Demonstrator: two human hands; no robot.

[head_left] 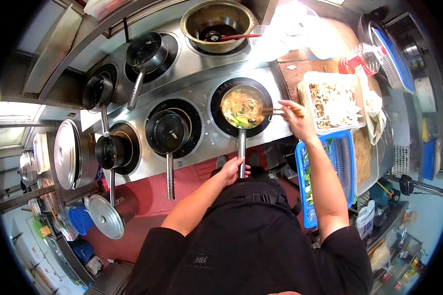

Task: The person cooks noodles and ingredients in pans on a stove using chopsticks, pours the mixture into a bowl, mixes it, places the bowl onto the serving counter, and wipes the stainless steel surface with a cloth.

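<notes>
A pan of soup with greens and other pieces [242, 109] sits on the right front burner of the steel stove. My left hand [234, 171] is closed round the end of its long metal handle [242, 147]. At the pan's right, my right hand [296, 116] grips a utensil [274, 112] whose far end is smeared by motion at the pan's rim. Beyond that hand stands a white container of sliced mushrooms [332, 103]. Below it, near my right forearm, lies a blue basket [350, 169] with green leaves inside.
More dark pans [167, 130] stand on burners to the left, their handles sticking out. A large metal bowl [189, 24] with a red-handled ladle [238, 37] is at the back. Lidded pots [66, 153] stand far left. Dry noodles [363, 157] lie right of the basket.
</notes>
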